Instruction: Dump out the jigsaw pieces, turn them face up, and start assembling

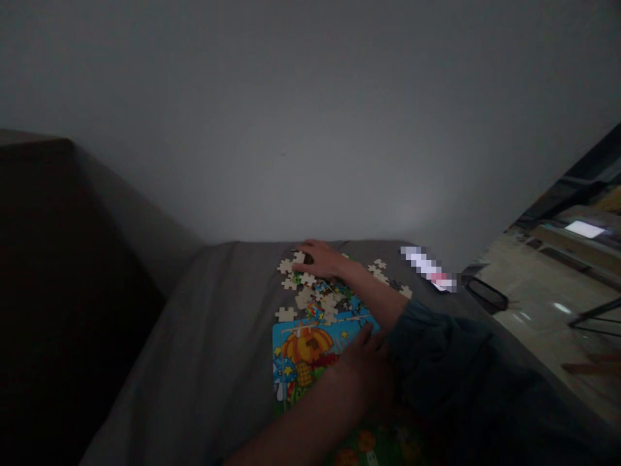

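A loose, dark teal sleeve (436,353) bunches in soft folds at four o'clock, its cuff ending partway along the bare forearm (371,294) behind the hand (320,259).

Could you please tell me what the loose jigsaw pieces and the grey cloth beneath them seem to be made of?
The loose jigsaw pieces look like thin pressed cardboard: their pale backs are matte, and the fronts carry bright printing, though the dim light leaves the exact stock open. The grey cloth looks like a soft woven fabric, with a matte finish and gentle folds.
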Motion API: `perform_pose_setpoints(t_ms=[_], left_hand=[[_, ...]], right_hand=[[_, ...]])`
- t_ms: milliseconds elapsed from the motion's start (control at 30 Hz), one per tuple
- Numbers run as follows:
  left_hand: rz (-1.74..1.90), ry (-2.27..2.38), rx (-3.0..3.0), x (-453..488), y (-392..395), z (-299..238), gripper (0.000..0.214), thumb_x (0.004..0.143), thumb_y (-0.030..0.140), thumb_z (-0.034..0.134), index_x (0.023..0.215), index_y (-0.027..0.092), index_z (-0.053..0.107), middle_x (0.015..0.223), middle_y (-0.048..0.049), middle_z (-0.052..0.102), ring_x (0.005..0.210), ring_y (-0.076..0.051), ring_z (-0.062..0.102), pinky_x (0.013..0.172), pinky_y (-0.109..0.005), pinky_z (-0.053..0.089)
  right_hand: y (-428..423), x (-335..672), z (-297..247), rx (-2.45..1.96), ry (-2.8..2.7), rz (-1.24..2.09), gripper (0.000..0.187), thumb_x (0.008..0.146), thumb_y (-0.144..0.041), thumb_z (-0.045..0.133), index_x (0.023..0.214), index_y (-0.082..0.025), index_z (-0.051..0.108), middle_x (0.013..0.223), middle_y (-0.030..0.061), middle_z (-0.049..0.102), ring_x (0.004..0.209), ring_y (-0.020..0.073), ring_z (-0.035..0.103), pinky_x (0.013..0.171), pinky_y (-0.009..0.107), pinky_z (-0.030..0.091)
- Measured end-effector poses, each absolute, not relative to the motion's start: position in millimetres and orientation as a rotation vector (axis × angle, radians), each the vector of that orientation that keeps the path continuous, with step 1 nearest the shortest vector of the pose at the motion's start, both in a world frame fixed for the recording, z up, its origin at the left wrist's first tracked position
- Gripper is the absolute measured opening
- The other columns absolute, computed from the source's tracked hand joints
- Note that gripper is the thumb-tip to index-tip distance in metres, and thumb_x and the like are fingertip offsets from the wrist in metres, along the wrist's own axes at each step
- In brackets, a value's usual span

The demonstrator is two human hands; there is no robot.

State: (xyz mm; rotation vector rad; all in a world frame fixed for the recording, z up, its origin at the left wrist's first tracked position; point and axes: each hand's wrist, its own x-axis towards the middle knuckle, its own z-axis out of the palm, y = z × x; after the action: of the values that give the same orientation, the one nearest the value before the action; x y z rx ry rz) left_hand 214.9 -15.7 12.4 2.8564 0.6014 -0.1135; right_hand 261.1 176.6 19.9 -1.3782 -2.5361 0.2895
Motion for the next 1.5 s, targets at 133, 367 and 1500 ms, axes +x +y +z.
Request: perform_pose_setpoints(t_ms=[133, 367, 1500], left_hand=[[0.000, 0.600, 2.835, 212.8, -18.0, 10.3, 0.060, 0.097, 0.053, 0.057, 0.145, 0.017, 0.053, 0.166, -0.0128, 0.033, 0.156, -0.032, 0.022, 0.127, -0.053, 0.015], [0.152, 0.585, 2.699, 212.5, -17.9, -3.0, 0.079, 0.096, 0.066, 0.052, 0.159, 0.021, 0.035, 0.170, -0.0119, 0.022, 0.158, -0.032, 0.012, 0.127, -0.056, 0.011], [0.045, 0.583, 2.795, 212.4, -15.2, 7.2, 0.060, 0.100, 0.054, 0.051, 0.152, 0.023, 0.046, 0.168, -0.0114, 0.027, 0.157, -0.032, 0.020, 0.126, -0.053, 0.015]], right_hand=[[168.4, 277.3, 21.2, -1.320, -2.493, 0.276, 0.035, 0.096, -0.036, 0.061, 0.128, -0.023, 0.067, 0.135, 0.0110, 0.067, 0.127, 0.0280, 0.061, 0.111, 0.047, 0.045], [156.5, 318.4, 43.6, -1.243, -2.357, 0.334, 0.031, 0.102, -0.041, 0.051, 0.115, -0.022, 0.071, 0.120, 0.0078, 0.074, 0.111, 0.0228, 0.068, 0.101, 0.041, 0.051], [142.1, 244.1, 37.7, -1.388, -2.786, 0.320, 0.065, 0.090, -0.045, 0.066, 0.149, -0.022, 0.053, 0.153, 0.0131, 0.052, 0.141, 0.0334, 0.047, 0.120, 0.049, 0.035]])
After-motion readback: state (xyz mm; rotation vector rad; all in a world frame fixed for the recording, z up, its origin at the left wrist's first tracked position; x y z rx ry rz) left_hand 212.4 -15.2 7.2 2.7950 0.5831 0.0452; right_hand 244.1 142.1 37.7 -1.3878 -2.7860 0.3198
